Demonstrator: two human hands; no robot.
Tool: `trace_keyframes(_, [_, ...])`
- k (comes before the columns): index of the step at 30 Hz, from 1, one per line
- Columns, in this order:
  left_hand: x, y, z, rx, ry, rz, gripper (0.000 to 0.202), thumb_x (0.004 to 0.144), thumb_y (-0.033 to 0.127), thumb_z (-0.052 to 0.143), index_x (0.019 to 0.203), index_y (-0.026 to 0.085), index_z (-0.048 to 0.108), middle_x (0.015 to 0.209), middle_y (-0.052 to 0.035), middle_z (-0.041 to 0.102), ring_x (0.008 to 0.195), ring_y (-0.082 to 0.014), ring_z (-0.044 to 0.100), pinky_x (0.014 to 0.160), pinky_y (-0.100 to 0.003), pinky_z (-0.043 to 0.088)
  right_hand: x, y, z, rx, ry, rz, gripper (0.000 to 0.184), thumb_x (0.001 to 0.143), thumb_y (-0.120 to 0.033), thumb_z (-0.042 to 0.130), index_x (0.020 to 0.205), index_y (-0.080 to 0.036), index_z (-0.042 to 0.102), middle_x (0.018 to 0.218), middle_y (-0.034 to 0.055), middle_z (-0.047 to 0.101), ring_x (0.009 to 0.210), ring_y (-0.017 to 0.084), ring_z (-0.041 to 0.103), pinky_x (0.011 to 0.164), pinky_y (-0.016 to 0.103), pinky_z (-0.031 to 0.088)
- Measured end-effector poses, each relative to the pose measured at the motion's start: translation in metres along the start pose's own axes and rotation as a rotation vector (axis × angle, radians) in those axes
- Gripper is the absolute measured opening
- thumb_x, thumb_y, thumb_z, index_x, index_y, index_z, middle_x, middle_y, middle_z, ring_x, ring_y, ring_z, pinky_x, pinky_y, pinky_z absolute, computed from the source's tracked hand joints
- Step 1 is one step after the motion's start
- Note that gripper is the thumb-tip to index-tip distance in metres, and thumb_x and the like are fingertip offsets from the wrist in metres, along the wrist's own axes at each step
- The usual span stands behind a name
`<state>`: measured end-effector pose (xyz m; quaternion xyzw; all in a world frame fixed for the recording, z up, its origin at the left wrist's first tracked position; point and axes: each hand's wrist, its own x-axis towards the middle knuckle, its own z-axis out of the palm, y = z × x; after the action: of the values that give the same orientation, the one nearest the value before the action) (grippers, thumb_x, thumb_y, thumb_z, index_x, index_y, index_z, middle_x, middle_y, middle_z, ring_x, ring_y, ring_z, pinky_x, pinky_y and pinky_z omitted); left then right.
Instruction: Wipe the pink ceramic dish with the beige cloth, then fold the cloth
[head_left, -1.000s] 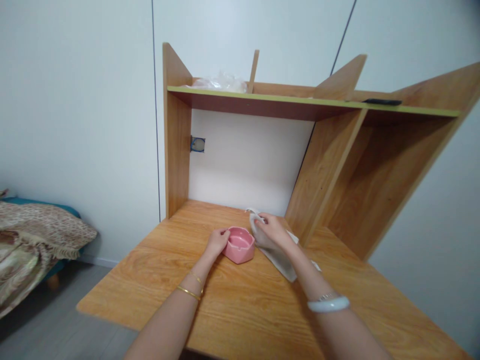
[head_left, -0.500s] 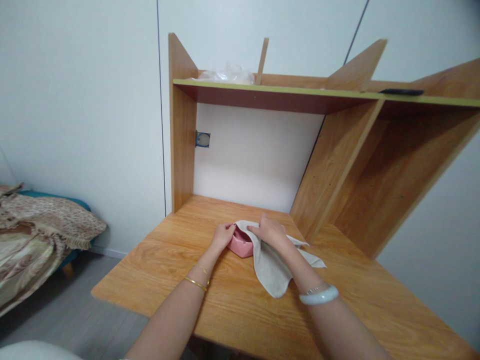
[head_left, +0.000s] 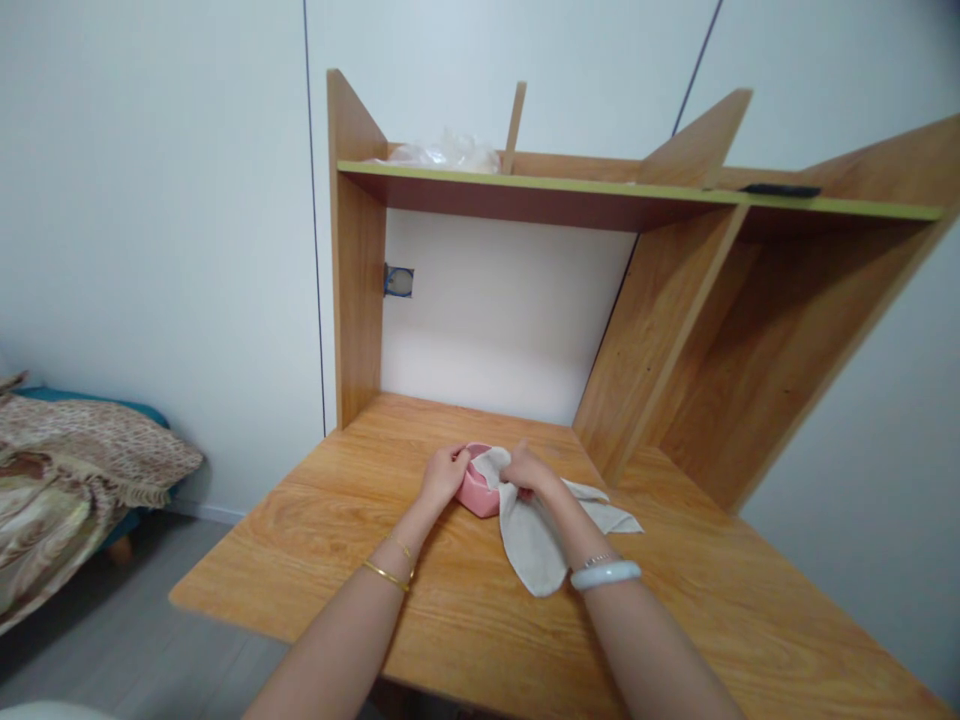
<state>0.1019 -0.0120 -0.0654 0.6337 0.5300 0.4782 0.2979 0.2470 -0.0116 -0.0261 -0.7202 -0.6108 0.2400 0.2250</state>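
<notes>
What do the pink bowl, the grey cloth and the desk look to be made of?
Pink bowl: perhaps glazed ceramic, though plastic is possible; its angular side has a soft sheen. Grey cloth: thin fabric, probably, matte, draping in soft folds. Desk: wood or wood-look laminate, smooth, with visible grain.

Left hand (head_left: pixel 444 474) pinched, right hand (head_left: pixel 531 472) apparently curled

A shelf (head_left: pixel 570 185) extends beyond and above the left hand (head_left: pixel 444 475). It carries a crumpled plastic bag (head_left: pixel 442 155) and, up and right of the right hand (head_left: pixel 529 470), a flat black object (head_left: pixel 780 189), type indistinct. A patterned blanket (head_left: pixel 97 440) covers a bed (head_left: pixel 142 410), well left of both.
</notes>
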Motion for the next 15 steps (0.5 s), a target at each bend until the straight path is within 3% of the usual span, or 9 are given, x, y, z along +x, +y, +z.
trace_keyframes(4, [-0.001, 0.008, 0.006, -0.212, 0.041, 0.049, 0.033, 0.081, 0.029, 0.049, 0.106, 0.012, 0.061, 0.112, -0.0139, 0.061, 0.104, -0.0206, 0.055, 0.092, -0.032, 0.039, -0.001, 0.021, 0.003, 0.000, 0.151, -0.120, 0.041, 0.059, -0.015, 0.057, 0.099, -0.012, 0.046, 0.064, 0.0084, 0.062, 0.061, 0.027, 0.062, 0.049, 0.031, 0.042])
trace_keyframes(8, [-0.008, 0.013, 0.016, -0.444, 0.079, -0.002, 0.071, 0.072, 0.043, 0.062, 0.129, 0.011, 0.036, 0.133, -0.0211, 0.040, 0.118, -0.0241, 0.045, 0.096, -0.035, 0.036, 0.000, 0.039, 0.010, 0.102, 0.299, -0.094, 0.031, 0.066, -0.021, 0.052, 0.095, -0.019, 0.040, 0.074, 0.0059, 0.062, 0.069, 0.023, 0.062, 0.054, 0.028, 0.044])
trace_keyframes(12, [-0.021, 0.020, 0.025, -0.524, -0.071, 0.062, 0.088, 0.063, 0.044, 0.071, 0.132, 0.013, 0.027, 0.131, -0.0195, 0.041, 0.114, -0.0227, 0.047, 0.096, -0.033, 0.038, 0.000, 0.044, 0.014, 0.326, 0.354, -0.047, 0.035, 0.069, -0.027, 0.051, 0.100, -0.018, 0.036, 0.079, 0.0075, 0.061, 0.062, 0.021, 0.061, 0.047, 0.029, 0.045])
trace_keyframes(15, [-0.029, 0.028, 0.027, -0.465, -0.039, 0.158, 0.080, 0.063, 0.037, 0.072, 0.128, 0.014, 0.031, 0.126, -0.0147, 0.046, 0.115, -0.0208, 0.046, 0.098, -0.032, 0.035, 0.000, 0.042, 0.018, 0.392, 0.415, -0.116, 0.035, 0.067, -0.027, 0.053, 0.097, -0.019, 0.038, 0.078, 0.0067, 0.061, 0.067, 0.022, 0.061, 0.050, 0.029, 0.047])
